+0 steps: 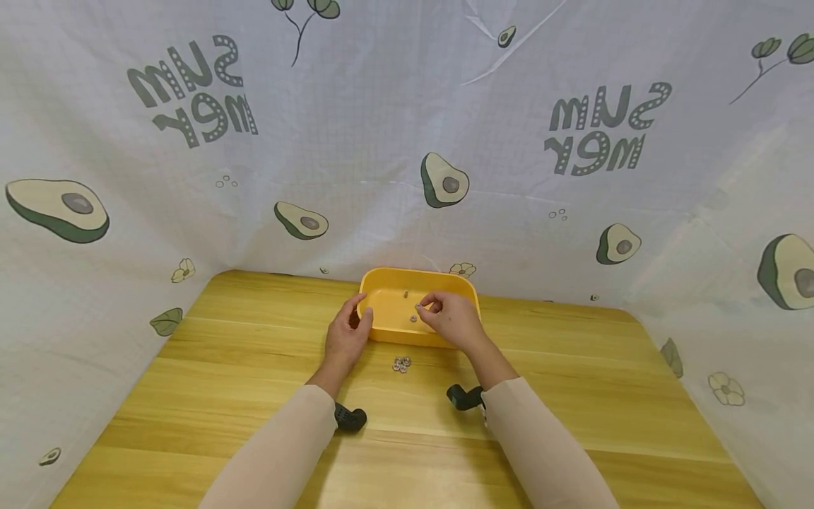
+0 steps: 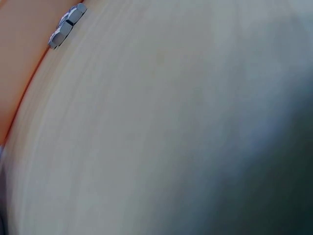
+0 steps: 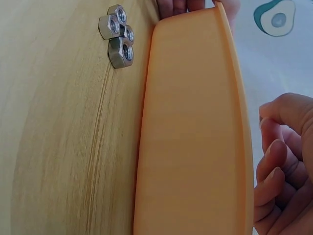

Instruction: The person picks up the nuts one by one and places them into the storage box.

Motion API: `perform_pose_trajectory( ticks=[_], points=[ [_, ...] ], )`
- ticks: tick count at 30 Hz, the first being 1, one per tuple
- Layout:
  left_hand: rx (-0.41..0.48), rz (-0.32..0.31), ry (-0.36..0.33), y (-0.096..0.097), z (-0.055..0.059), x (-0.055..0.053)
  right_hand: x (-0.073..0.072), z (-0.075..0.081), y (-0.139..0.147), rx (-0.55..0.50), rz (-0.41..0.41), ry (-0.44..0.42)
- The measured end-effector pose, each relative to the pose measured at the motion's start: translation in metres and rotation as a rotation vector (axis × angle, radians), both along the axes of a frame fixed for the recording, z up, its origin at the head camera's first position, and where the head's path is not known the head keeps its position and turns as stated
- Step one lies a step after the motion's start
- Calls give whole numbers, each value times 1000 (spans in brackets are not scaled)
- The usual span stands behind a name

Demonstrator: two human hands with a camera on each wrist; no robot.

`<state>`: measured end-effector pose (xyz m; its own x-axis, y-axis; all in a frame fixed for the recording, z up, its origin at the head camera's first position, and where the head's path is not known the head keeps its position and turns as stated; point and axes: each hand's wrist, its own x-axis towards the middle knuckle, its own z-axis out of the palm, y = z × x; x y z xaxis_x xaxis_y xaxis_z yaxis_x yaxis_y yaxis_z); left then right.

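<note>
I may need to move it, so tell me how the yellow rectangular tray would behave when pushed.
The yellow rectangular tray should hold its shape, since its walls stand straight. Low and broad, it seems unlikely to tip. The small silvery metal nut lying inside might slide about.

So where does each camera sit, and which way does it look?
Head: on the head, looking forward and down at the yellow tray, table and avocado cloth; left hand, right hand and sleeves show.
Left wrist: on that wrist, looking close over the table, with nuts by the tray; no hand is clear.
Right wrist: on that wrist, looking along the tray's outside; the right hand shows at right, left fingers at the top.
Shared: head and right wrist both see the tray, nuts and both hands.
</note>
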<state>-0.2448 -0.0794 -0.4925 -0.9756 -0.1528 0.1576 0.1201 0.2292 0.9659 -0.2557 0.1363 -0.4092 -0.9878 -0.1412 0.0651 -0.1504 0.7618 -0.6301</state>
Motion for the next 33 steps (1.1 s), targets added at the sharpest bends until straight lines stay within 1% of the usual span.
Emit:
perform_pose_trajectory(
  ticks=[4,9,14,22,30,33],
  points=[
    [-3,-3,-15,0,0,0,-8,-2,-1,12,6,-18],
    [-6,5,-12,0,0,-2,-21,-4,3,11,0,-39],
    [-12,9,-13,-1,0,-3,-29,-8,6,14,-12,-33],
    [-5,6,-14,0,0,-2,-32,-13,6,-7,-67,-52],
    [-13,11,-2,0,-2,-3,-33,-18,6,3,-74,-46],
    [-8,14,-2,1,-3,-3,-33,-20,6,-4,-67,-61]
  ],
)
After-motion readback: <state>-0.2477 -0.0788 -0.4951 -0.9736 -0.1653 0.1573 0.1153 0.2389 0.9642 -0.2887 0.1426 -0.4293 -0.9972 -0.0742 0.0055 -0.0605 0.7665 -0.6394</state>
